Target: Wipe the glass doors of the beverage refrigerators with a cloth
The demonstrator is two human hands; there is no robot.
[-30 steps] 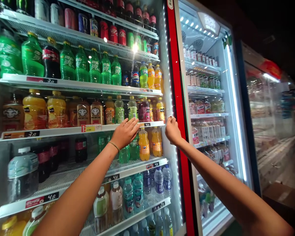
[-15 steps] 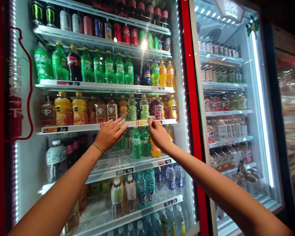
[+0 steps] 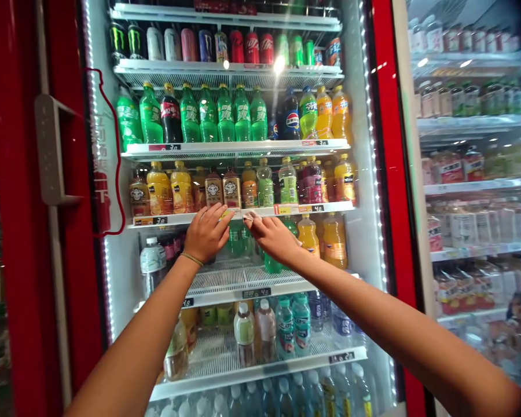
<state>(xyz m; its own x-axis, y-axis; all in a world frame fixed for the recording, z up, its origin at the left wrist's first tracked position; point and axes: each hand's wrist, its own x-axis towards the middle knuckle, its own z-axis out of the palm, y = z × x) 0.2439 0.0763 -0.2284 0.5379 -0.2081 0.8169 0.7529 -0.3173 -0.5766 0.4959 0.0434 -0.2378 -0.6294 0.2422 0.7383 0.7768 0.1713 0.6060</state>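
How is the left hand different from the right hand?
The left hand has its fingers stretched out, while the right hand has its fingers curled in. The right hand pinches a crumpled white scrap; the left hand shows nothing in its fingers. The left hand has a thin band at its wrist; the right hand shows none. Both are bare and raised by the same shelf edge.

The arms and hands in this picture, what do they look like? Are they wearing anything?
The left arm and right arm show no sleeves. The left hand wears no glove, but a thin band, yellowish-brown, circles its wrist. The right hand has no glove or band that I can see.
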